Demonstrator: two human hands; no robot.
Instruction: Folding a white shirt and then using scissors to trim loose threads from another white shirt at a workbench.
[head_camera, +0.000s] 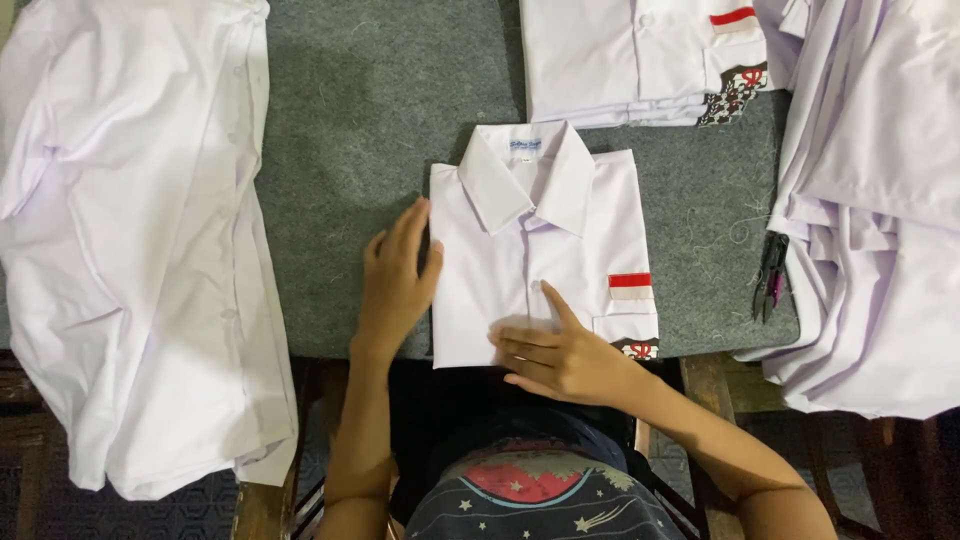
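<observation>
A folded white cotton shirt with a red-and-white chest patch (545, 250) is laid on the grey felt-covered bench (370, 110) — left hand (397, 280) flat against its edge, right hand (560, 355) spread, pressed on its front.

My left hand (398, 285) and right hand (560, 355) are bare, no rings, no watch, no gloves; forearms uncovered to the elbow, no sleeves in sight; below them my dark navy printed top (540, 495), scattered with small pale stars, a shooting star, and a red-pink half-disc edged in teal.
</observation>
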